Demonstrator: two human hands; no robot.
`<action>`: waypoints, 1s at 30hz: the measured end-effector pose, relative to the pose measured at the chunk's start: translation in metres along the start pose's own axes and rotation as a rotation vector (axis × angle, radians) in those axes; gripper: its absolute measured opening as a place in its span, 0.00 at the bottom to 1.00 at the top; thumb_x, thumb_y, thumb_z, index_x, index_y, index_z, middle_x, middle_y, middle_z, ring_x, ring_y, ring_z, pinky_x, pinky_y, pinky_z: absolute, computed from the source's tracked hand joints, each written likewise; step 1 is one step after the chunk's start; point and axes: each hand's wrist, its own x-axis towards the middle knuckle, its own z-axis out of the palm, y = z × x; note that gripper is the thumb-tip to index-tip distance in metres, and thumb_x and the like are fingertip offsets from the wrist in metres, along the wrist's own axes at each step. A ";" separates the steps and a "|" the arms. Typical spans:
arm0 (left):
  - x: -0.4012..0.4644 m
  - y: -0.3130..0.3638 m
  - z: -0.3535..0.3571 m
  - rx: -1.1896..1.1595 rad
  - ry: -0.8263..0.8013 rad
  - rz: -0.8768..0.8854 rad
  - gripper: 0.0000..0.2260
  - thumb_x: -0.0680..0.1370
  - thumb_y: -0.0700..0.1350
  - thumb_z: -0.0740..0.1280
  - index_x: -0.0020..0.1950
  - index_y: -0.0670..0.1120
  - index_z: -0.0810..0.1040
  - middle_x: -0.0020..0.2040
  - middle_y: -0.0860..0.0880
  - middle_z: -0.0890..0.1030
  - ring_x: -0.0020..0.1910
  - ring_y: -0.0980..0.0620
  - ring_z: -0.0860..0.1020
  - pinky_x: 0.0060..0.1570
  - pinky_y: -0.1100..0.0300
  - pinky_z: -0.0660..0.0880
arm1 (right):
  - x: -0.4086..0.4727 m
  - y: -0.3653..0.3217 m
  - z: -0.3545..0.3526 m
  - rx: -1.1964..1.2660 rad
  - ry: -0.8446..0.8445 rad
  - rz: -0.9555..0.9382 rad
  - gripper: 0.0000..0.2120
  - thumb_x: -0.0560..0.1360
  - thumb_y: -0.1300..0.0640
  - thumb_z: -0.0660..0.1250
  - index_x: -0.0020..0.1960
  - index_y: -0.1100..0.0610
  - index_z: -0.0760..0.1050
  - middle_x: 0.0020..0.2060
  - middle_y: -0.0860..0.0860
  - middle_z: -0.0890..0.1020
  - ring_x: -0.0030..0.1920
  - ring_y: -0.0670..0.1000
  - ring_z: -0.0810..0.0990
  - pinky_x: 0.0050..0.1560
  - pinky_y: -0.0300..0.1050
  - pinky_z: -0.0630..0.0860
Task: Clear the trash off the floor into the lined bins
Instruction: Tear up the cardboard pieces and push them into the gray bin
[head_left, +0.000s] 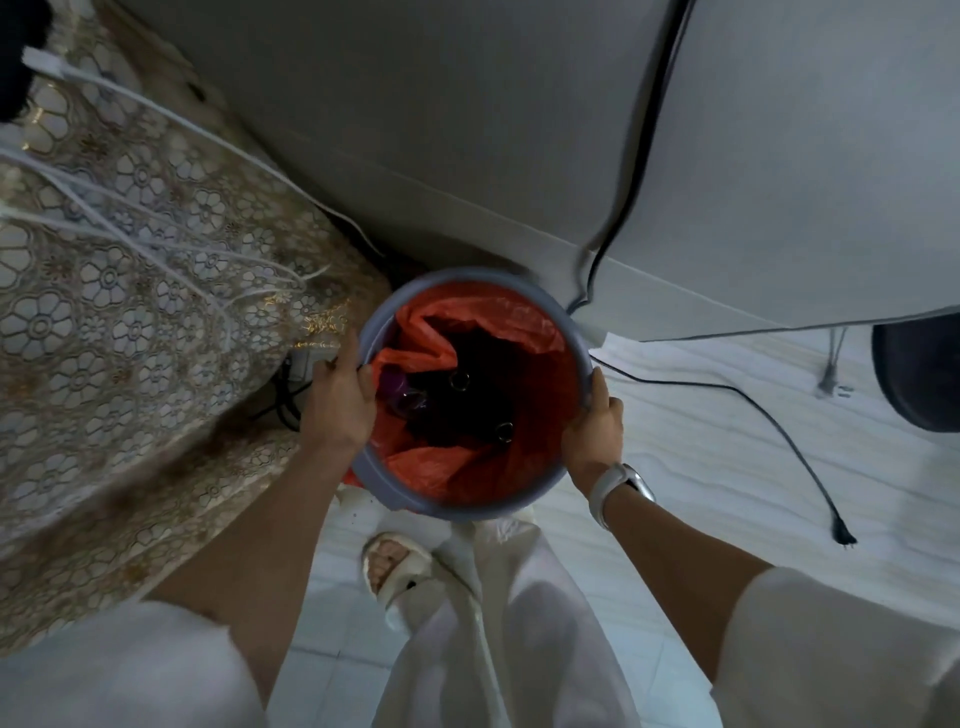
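A round grey bin with an orange plastic liner is right below me, near the wall corner. Dark trash, a purple item and a few bottle-like pieces lie deep inside the liner. My left hand grips the bin's left rim, thumb over the edge onto the liner. My right hand, with a white watch on the wrist, grips the right rim. Whether the bin rests on the floor or is lifted is unclear.
A table draped in a floral lace cloth with white cables fills the left. A black power cord trails across the white tile floor at right. A dark round object sits at the far right. My sandalled foot stands below the bin.
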 end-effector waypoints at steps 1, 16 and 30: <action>-0.009 -0.001 -0.001 -0.001 0.000 -0.001 0.23 0.82 0.44 0.53 0.76 0.49 0.50 0.62 0.31 0.70 0.54 0.33 0.73 0.51 0.45 0.71 | -0.007 0.003 -0.003 0.009 -0.004 -0.001 0.32 0.72 0.71 0.51 0.74 0.52 0.54 0.60 0.61 0.67 0.51 0.64 0.74 0.48 0.44 0.67; -0.197 0.024 -0.050 0.036 -0.089 0.107 0.21 0.81 0.47 0.53 0.75 0.50 0.56 0.61 0.31 0.72 0.55 0.32 0.74 0.50 0.44 0.73 | -0.201 0.075 -0.092 0.213 0.139 0.111 0.32 0.72 0.73 0.53 0.74 0.57 0.56 0.49 0.56 0.62 0.41 0.55 0.68 0.48 0.28 0.61; -0.357 0.147 0.007 0.393 -0.337 0.457 0.22 0.81 0.44 0.53 0.75 0.49 0.56 0.50 0.34 0.77 0.44 0.37 0.76 0.41 0.54 0.68 | -0.364 0.243 -0.177 0.556 0.442 0.527 0.26 0.74 0.73 0.53 0.70 0.62 0.64 0.54 0.68 0.70 0.52 0.63 0.73 0.51 0.28 0.59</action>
